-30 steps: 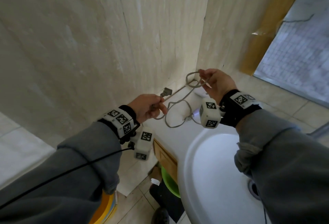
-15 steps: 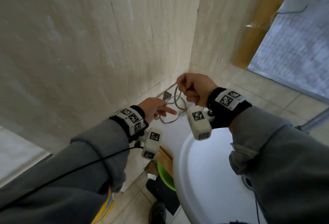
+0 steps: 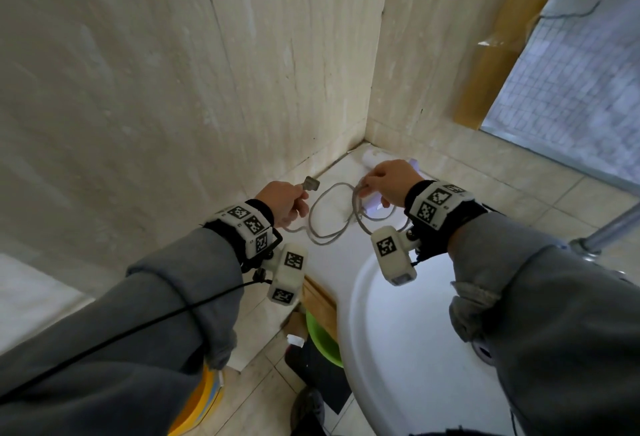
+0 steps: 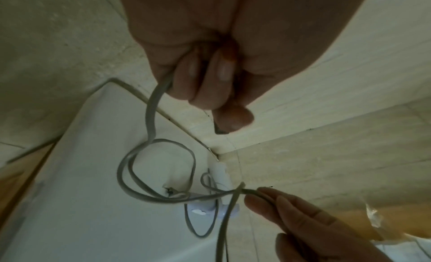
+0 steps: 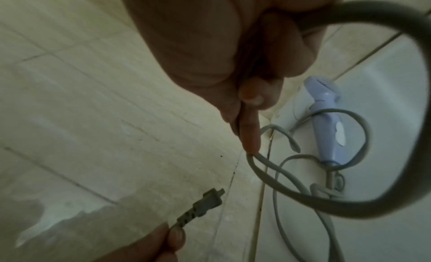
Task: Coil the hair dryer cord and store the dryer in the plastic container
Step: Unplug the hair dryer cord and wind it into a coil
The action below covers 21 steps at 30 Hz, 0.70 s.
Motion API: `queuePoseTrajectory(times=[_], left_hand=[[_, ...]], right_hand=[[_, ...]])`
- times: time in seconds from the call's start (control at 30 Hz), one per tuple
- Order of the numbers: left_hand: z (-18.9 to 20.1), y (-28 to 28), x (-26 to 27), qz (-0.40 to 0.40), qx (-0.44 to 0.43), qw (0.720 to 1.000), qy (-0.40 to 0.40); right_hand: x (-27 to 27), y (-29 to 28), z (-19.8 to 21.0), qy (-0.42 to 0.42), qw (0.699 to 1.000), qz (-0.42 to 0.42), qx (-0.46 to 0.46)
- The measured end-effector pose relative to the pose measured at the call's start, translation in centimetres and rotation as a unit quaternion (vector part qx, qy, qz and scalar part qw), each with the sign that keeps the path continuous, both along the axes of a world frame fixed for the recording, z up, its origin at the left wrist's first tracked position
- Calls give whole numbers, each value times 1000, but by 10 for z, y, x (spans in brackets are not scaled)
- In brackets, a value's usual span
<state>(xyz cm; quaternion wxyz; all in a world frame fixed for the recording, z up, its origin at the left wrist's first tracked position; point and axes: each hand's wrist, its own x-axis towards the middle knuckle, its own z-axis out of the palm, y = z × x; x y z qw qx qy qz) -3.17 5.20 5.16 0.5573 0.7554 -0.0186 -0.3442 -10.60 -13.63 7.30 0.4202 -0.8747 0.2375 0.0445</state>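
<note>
A lavender hair dryer (image 5: pixel 326 122) lies on the white counter (image 3: pixel 332 255) by the wall corner; in the head view my right hand mostly covers it. Its grey cord (image 3: pixel 329 217) runs in loose loops between my hands. My left hand (image 3: pixel 298 198) grips the cord just behind the plug (image 3: pixel 310 183), which sticks out above the fingers. My right hand (image 3: pixel 365 187) pinches gathered loops of cord right above the dryer. In the left wrist view, the cord (image 4: pixel 151 109) drops from my curled left hand (image 4: pixel 198 72). No plastic container can be made out.
A white sink basin (image 3: pixel 398 349) sits in front of my right arm. Tiled walls meet in a corner behind the counter. A green basin (image 3: pixel 322 342) and a yellow object (image 3: pixel 197 401) stand on the floor below. A metal pipe (image 3: pixel 606 234) is at the right.
My hands, close together half a second ago, have moved apart. The right hand has dropped toward the dryer with its loops, and the left now holds the plug end out to the left.
</note>
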Motion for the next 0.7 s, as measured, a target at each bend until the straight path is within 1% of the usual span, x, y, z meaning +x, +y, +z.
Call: queuePoseTrajectory(times=[0.07,0.13,0.17,0.2,0.23,0.27,0.3,0.33,0.37,0.43,0.5,0.53,0.6,0.67,0.7], left_hand=[[0,-1,-2,-4,-10,1000,11],[-1,-3,-4,-4,-11,1000,14],[0,-3,-4,-1,-9,1000,14],[1,-4,-4,2,-4,1000,11],[2,-3,-3,8,0,1000,9],[3,-2,-2,17,0,1000,11],[4,-2,-1,28,-6,999,16],[6,-1,0,38,-17,999,22],[8,-1,0,47,-33,998,29],[13,-3,0,60,-81,994,44],[19,-8,-1,75,-146,984,65],[23,-10,-1,80,-181,977,79],[32,-14,-1,80,-247,960,108],[43,-15,1,74,-303,941,131],[50,-15,2,68,-327,933,137]], right_hand=[[-2,1,-5,6,999,14,34],[-1,6,-13,23,999,19,28],[0,7,-14,35,999,25,-8],[-1,9,-14,58,994,48,-80],[-3,11,-14,85,979,81,-164],[-8,12,-16,115,959,110,-236],[-12,12,-20,142,943,125,-275],[-18,12,-24,163,935,126,-288],[-21,12,-29,168,934,125,-290],[-23,14,-40,156,928,153,-303],[-19,25,-45,119,921,217,-300],[-17,32,-44,110,920,255,-277],[-15,47,-40,133,926,300,-187],[-16,54,-41,154,933,311,-91],[-16,55,-43,150,933,321,-69]])
